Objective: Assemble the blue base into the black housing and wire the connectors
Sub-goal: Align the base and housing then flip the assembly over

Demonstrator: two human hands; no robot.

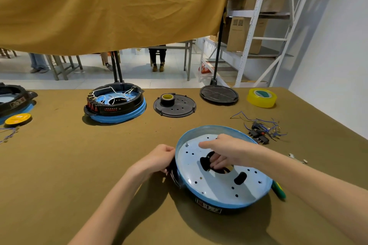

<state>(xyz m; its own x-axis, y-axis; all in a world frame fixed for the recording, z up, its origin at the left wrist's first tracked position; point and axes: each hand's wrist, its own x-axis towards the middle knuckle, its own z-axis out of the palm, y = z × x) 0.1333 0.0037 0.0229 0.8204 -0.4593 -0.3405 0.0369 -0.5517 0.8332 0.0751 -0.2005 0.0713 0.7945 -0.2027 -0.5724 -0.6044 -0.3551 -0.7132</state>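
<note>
Meanwhile, left hand (159, 156) is gripping the housing (176, 177) while right fingers (216, 162), hooked through the blue base (217, 181), are seating it; wiring likely follows.

Two bare forearms enter from the bottom edge, no sleeves in view on either, no cuff line anywhere up to the frame border. Left hand (159, 156) bare: no glove, ring, watch or band at the wrist. Right hand (223, 150) likewise bare, no glove, nothing on the wrist, no jewellery on the fingers that show. Nails are too small and blurred to tell anything. Fingertips of the right hand partly hidden. No tattoos, tape, plasters or markings visible on either forearm. Rest of the body, torso and clothing are out of frame.
</note>
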